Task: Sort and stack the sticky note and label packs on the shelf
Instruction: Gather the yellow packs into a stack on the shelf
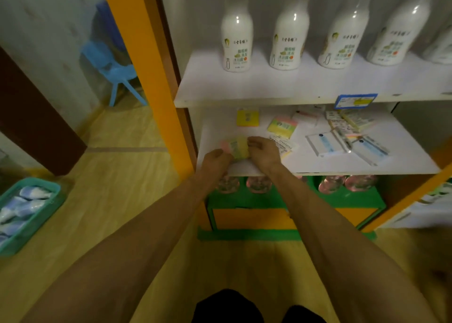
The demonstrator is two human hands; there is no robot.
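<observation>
Both hands work at the near left part of the middle shelf (244, 168). The left hand (215, 158) and the right hand (263, 151) hold one pastel pack (236, 146) of sticky notes between them, pink at its left end and yellow at its right. The fingers of each hand are curled around an end of this pack, so they are narrow and gripping, not spread. I judge that holding from two sides helps to square the pack and to set it down straight near the front edge, where a stack can begin.

The other packs lie scattered on the same shelf. A yellow pack (247, 118) is far left, a green and pink pack (282, 127) is to its right, and a white label sheet (285, 146) lies just beside the right hand, partly under it. Far right there is a loose heap of label packs (349, 123), and nearer two blue and white packs (325, 145) lie tilted, one touching the other. These are well apart from the hands and not yet sorted.

Above, milk bottles (236, 43) stand on the upper shelf, whose front edge hangs over the far packs and may hinder reaching them. The orange post (156, 78) stands close on the left. Below is a green crate (256, 200) with bottles.
</observation>
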